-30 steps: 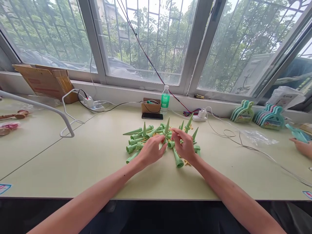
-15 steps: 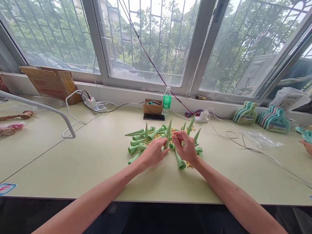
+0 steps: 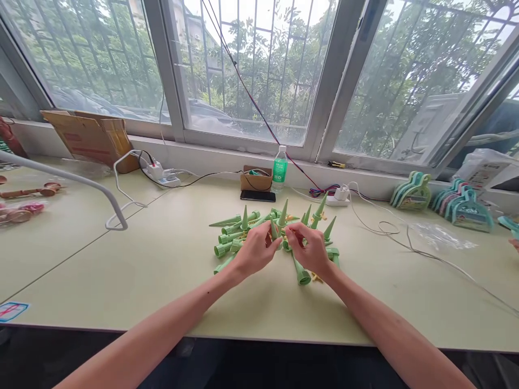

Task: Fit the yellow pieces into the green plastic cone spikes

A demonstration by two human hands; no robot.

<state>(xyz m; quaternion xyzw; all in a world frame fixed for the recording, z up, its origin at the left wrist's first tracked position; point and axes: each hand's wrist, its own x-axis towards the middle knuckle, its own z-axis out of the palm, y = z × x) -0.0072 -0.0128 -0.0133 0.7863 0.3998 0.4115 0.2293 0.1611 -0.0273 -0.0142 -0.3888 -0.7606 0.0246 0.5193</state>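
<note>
My left hand (image 3: 256,249) is closed around a green plastic spike (image 3: 273,229), its pointed end up. Close beside it, my right hand (image 3: 311,249) makes a pinch, with the fingertips near the spike. Whatever lies between those fingertips is too small to make out. Around both hands spreads a pile of similar green cone-shaped spikes with ribbed caps; one loose spike (image 3: 300,273) lies just below my right hand, its round end toward me. Small yellow plastic pieces (image 3: 317,277) show among them. Parts of the pile are hidden behind my hands.
Behind the pile are a black phone (image 3: 258,195), a small cardboard box (image 3: 248,180) and a water bottle (image 3: 279,168). White cables (image 3: 375,229) run across the right side, near teal dustpan-like items (image 3: 470,208). A grey metal bar (image 3: 87,181) stands left. Another person's hand (image 3: 514,244) shows far right.
My left hand has turned a little, and the spike in it now stands more in view, point up. My right hand stays pinched beside it. The whole view has shifted slightly.
</note>
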